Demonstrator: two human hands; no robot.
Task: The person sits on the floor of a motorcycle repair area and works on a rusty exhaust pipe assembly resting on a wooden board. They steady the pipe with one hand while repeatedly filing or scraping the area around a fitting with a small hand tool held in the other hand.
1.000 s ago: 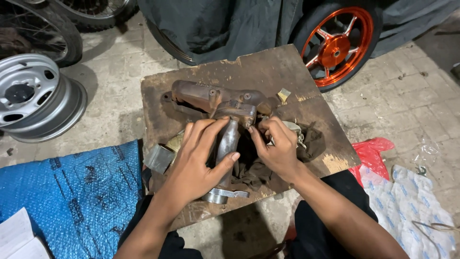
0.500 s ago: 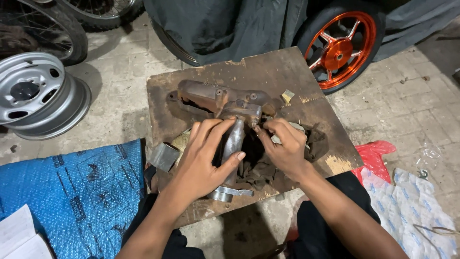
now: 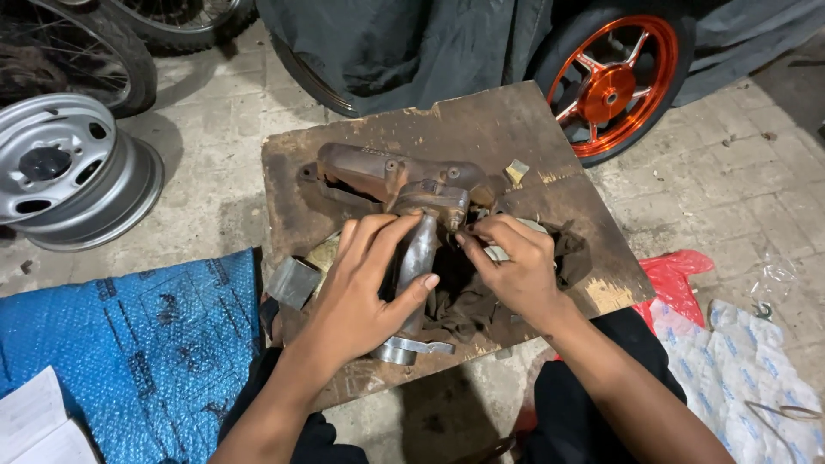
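**A:** Head view, entry one. Rusty exhaust manifold (image 3: pixel 391 176) lies on a worn wooden board (image 3: pixel 481 129) set on the paved floor (image 3: pixel 730 180); the board stands in for a tabletop. A grey metal pipe (image 3: pixel 414 258) runs from the manifold's flange toward the person, ending in a bright clamp flange (image 3: pixel 412 348) near the board's front edge.

**B:** Hands?

**A:** Left hand (image 3: pixel 365 288) is wrapped around the pipe, thumb on one side, fingers over the other; it looks like a steadying grip. Right hand (image 3: pixel 511 262) has fingertips pinched narrow just beside the joint. Whether it holds a small part, I cannot tell.

**B:** Surroundings?

**A:** Dark rag (image 3: pixel 468 301) lies under the right hand, probably padding or a wipe. A small metal block (image 3: pixel 294 282) sits at the board's left edge. Steel wheel rim (image 3: pixel 73 167) lies on the floor left, orange-spoked wheel (image 3: pixel 614 82) behind, blue tarp (image 3: pixel 129 344) near left, red plastic bag (image 3: pixel 675 275) right.
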